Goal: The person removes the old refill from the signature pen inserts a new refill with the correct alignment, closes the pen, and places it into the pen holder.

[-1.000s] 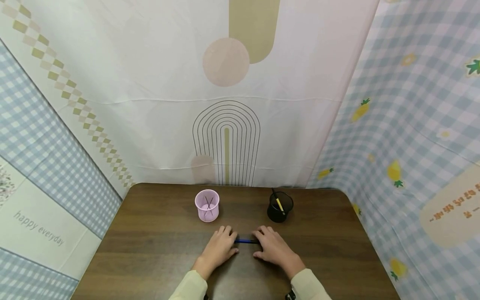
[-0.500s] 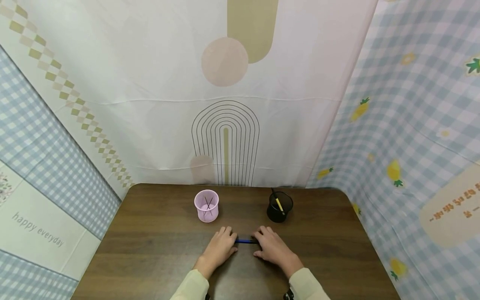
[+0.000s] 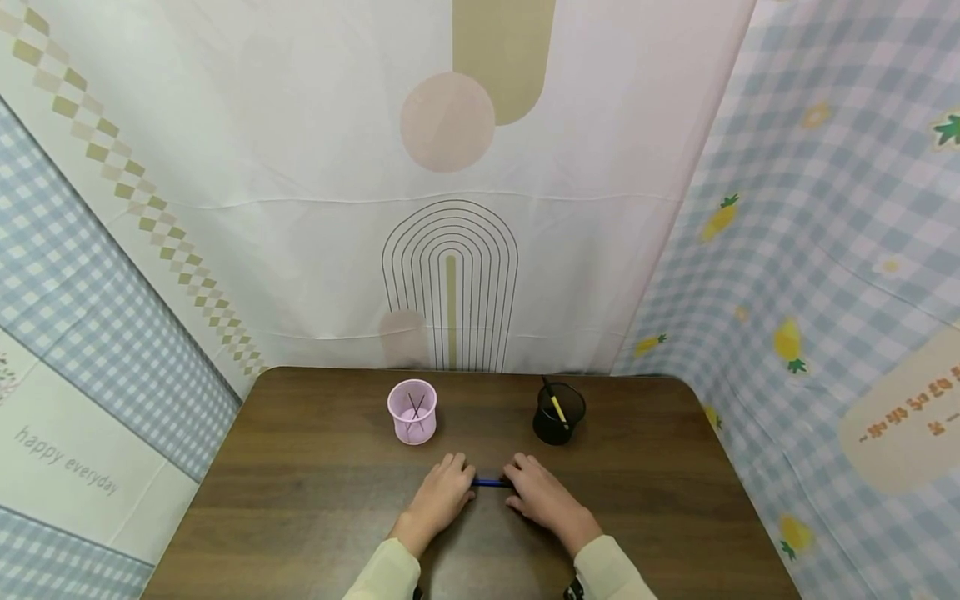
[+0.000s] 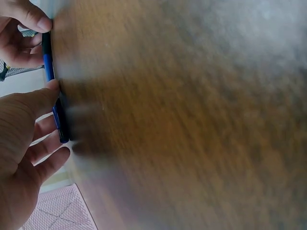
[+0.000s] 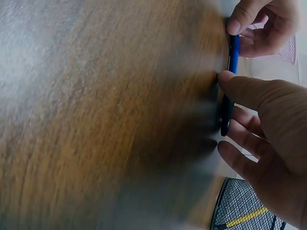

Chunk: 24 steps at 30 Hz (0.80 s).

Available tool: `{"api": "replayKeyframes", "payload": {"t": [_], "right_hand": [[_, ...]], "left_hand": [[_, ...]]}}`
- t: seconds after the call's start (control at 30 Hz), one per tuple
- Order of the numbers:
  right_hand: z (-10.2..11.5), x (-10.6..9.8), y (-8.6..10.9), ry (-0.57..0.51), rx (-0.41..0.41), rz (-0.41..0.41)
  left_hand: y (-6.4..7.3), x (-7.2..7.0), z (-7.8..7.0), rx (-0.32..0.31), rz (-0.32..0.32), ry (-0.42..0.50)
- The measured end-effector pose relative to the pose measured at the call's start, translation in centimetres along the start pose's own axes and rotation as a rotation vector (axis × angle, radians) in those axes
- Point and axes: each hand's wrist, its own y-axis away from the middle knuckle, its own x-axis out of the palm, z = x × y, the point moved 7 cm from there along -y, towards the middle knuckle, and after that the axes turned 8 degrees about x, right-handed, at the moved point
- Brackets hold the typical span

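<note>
A slim blue pen [image 3: 491,482] with a black end lies crosswise on the brown table between the two hands. My left hand [image 3: 444,492] pinches its left part, thumb on the near side and fingers on the far side, as the left wrist view shows; the pen's blue end [image 4: 62,134] sticks out past that thumb. At the black end, my right hand [image 3: 542,493] pinches the pen in the same way, and the black tip [image 5: 225,125] shows beyond the thumb in the right wrist view. Both hands stay low, close to the tabletop.
Behind the left hand stands a pink mesh cup [image 3: 412,429] with crossed dark lines on its wall. A black mesh cup [image 3: 552,429] behind the right hand holds a yellow-and-black pen [image 3: 558,408]. Patterned cloths [image 3: 315,275] hang around the wooden table [image 3: 300,467].
The hands have drawn slightly closer together along the pen, so a little less of its black part shows between them. Both cups stay put.
</note>
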Motion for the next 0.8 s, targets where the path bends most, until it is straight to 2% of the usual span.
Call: {"api": "replayKeyframes", "payload": {"t": [0.33,0.8], "right_hand": [[0.2,0.14,-0.2,0.038,-0.018,-0.044],[0.23,0.31,-0.38,0.029,-0.05,-0.087]], "left_hand": [[-0.08,-0.31,-0.2,0.021,-0.064,-0.029],[-0.28,-0.1,-0.11,0.016,-0.058,-0.043]]}}
